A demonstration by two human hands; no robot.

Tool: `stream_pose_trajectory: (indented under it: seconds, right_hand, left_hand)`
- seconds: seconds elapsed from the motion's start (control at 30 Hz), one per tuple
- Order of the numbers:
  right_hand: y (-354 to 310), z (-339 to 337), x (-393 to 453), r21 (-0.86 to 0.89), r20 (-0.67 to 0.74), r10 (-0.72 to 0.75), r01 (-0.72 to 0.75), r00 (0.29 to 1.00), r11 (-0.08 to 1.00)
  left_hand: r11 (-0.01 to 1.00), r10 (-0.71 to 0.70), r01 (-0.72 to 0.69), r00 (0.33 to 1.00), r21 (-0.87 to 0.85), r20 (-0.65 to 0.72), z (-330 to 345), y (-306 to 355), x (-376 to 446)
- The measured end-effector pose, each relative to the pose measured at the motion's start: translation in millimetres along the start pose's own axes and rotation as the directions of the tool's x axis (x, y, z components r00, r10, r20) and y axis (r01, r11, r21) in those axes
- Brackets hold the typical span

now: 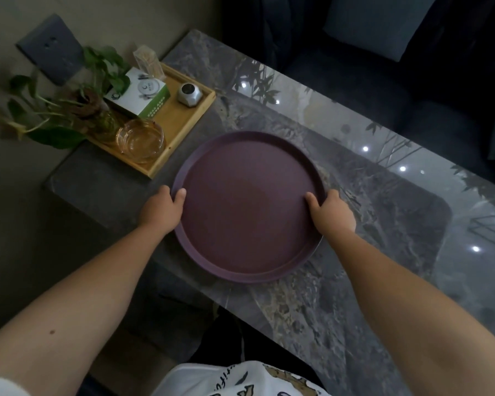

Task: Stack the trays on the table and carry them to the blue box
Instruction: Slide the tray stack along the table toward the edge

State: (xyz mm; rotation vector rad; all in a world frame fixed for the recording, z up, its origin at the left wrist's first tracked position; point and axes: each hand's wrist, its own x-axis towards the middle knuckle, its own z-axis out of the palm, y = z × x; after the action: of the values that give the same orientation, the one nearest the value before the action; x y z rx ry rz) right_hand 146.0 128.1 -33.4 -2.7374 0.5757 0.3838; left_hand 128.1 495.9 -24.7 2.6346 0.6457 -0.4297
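Spanning the view, a marbled desk (pixel 340 295) carries a round purple tray (pixel 247 207) at its middle; a wooden tray (pixel 180 121) sits beside it; left hand (pixel 162 208) and right hand (pixel 330 210) each clamp the purple rim, thumbs inside.

wooden tray (pixel 180 121) w/ plant (pixel 69 110), glass ashtray (pixel 140 140), green box (pixel 140 98), silver jar (pixel 189 93).

Both forearms are bare to past the elbow — no watch, bracelet or ring shows on the left hand (pixel 162 208) or the right hand (pixel 332 214). A small dark mole marks the left forearm. A white T-shirt (pixel 212 380) carries black lettering and a tan-and-black cartoon print — a white sleeve edge sits at lower left.
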Motion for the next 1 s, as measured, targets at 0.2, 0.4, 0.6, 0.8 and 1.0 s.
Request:
stream_pose_trajectory:
  seconds: [0.2,0.4,0.6,0.8,1.0]
  right_hand:
    - [-5,5,-5,0.088,-0.026,0.045,-0.042,0.999,0.995]
    - [-11,-17,-19,0.230,-0.054,0.090,-0.075,0.994,0.970]
    - [0,-63,-51,0.375,-0.157,0.197,-0.126,0.968,0.918]
    - [54,-100,-85,0.448,-0.221,0.340,-0.214,0.914,0.868]
    - [142,-114,-147,0.564,-0.240,0.516,-0.315,0.822,0.764]
  left_hand:
    - [0.997,-0.053,0.053,0.999,-0.055,0.000,2,7,2]
    - [0.979,0.015,-0.024,0.999,-0.203,-0.045,-20,15,2]
    - [0.945,0.234,-0.260,0.961,-0.200,-0.146,-66,63,6]
    - [0.898,0.412,-0.421,0.907,-0.127,-0.091,-65,122,-12]
    - [0.795,0.588,-0.578,0.809,-0.184,0.001,-23,189,-68]
